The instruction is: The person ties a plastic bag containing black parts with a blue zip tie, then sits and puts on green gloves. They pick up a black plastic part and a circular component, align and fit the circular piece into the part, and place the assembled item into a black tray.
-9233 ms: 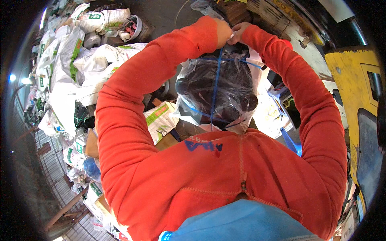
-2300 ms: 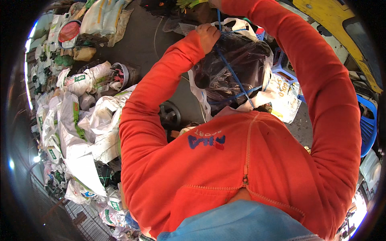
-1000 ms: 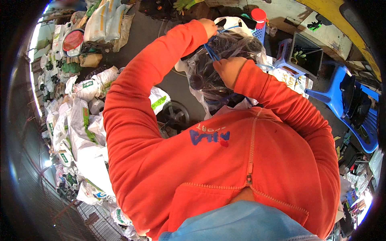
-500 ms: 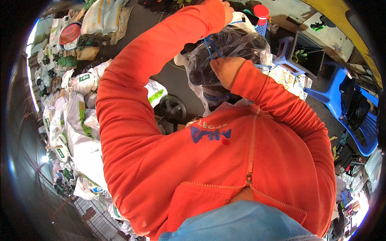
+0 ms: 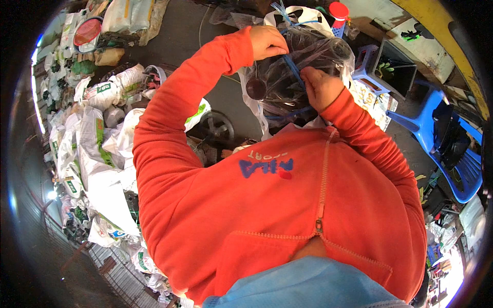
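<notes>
A clear plastic bag (image 5: 323, 66) full of dark, round-ended things stands in front of my chest, with a white sack (image 5: 308, 14) around its far side. Across its top runs a blue plastic string (image 5: 292, 68). My right hand (image 5: 322, 87) is closed around the string's near part. My left hand (image 5: 268, 42) is at the bag's far left, fingers bent and pressed together at the string's other end. Exactly what lies between the left fingertips is partly hidden. More blue string sticks up beyond the left hand.
To the right are a blue plastic chair (image 5: 465, 174) bearing a black bag, and a dark crate (image 5: 393, 69). A red-lidded container (image 5: 338, 11) stands at the far side. White sacks (image 5: 97, 149) pile up on the left, near a dark wheel (image 5: 216, 127).
My left hand has come back from far beyond the bag, down toward my right hand. The right hand has shifted slightly right, still gripping the blue string.
</notes>
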The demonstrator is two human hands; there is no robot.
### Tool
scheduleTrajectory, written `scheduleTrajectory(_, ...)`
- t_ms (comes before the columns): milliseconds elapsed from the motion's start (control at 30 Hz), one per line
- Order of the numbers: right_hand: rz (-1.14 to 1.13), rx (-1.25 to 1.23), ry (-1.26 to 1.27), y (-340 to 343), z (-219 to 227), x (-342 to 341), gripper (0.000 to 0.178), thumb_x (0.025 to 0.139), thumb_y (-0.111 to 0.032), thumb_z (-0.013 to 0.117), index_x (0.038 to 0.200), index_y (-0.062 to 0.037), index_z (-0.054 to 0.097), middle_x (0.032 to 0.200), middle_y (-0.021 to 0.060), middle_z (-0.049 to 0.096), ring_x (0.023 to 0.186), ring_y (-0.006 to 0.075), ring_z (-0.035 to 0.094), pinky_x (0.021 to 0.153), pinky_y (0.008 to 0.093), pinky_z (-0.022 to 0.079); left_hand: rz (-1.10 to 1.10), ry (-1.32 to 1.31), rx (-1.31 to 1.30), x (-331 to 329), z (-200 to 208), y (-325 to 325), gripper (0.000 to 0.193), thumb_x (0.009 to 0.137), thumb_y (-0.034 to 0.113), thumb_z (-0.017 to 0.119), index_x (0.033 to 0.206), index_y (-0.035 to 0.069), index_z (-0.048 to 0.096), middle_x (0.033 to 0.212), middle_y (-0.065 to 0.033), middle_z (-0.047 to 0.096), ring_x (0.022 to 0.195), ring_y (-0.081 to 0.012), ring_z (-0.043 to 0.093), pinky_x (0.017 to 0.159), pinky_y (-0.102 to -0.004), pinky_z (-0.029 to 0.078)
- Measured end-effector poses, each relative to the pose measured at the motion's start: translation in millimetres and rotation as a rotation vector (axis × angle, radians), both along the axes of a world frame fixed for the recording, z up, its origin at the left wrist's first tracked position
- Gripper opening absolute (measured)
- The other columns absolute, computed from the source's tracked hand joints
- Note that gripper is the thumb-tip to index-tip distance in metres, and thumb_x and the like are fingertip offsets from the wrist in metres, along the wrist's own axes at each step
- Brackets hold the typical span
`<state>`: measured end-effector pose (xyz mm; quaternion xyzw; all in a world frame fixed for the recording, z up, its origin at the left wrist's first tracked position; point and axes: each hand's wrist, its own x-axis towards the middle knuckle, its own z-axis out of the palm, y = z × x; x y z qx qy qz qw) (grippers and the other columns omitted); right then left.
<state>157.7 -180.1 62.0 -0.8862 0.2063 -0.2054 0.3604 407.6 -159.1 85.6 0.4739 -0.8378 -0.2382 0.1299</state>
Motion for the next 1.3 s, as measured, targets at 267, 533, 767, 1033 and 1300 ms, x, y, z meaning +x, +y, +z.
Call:
scheduleTrajectory(267,-0.021,0.098,-0.122,3,3,-9,0.013,0.085,-0.004,0.054,0.097,-0.0028,0.057,0.078,0.0164,0.062,0.068,0.0332,0.062,0.058,0.0353,0.049,-0.058,-0.116,-0.003,-13,0,-8,0.013,0.083,0.015,0.059,0.088,0.006,0.066,0.089,-0.0069,0.063,0.089,-0.0267,0.058,0.079,-0.0368,0.046)
scheduleTrajectory(533,0.047,0.088,-0.094,2,14,1,0.013,0.083,-0.003,0.054,0.096,-0.0024,0.057,0.078,0.0167,0.061,0.069,0.0334,0.062,0.058,0.0352,0.048,0.421,-0.058,-0.067,23,40,-23,0.011,0.077,0.014,0.061,0.082,0.005,0.066,0.083,-0.0091,0.063,0.081,-0.0289,0.06,0.072,-0.0369,0.048)
scheduleTrajectory(767,0.115,0.058,-0.051,0,26,7,0.013,0.08,-0.001,0.054,0.093,-0.0026,0.056,0.079,0.0171,0.061,0.069,0.035,0.061,0.057,0.0376,0.049,0.063,-0.438,-0.488,-10,49,-54,0.013,0.08,0.015,0.06,0.089,0.008,0.066,0.084,-0.0077,0.062,0.083,-0.027,0.058,0.074,-0.0363,0.047)
scheduleTrajectory(1033,0.055,0.041,-0.089,-21,38,9,0.01,0.084,-0.005,0.053,0.092,-0.0022,0.057,0.076,0.0147,0.062,0.069,0.0318,0.062,0.057,0.035,0.048,0.029,-0.001,0.015,-12,29,9,0.018,0.081,0.012,0.059,0.096,0.005,0.064,0.092,-0.0121,0.062,0.088,-0.031,0.059,0.075,-0.0385,0.047)
scheduleTrajectory(1300,0.207,1.124,0.147,-33,12,53,0.043,0.097,-0.035,0.038,0.113,0.0012,0.055,0.109,0.0127,0.061,0.101,0.0211,0.057,0.088,0.031,0.043,0.403,0.178,-0.203,-45,38,70,0.012,0.082,0.01,0.06,0.085,-0.001,0.061,0.083,-0.015,0.06,0.08,-0.0334,0.059,0.071,-0.0396,0.047)
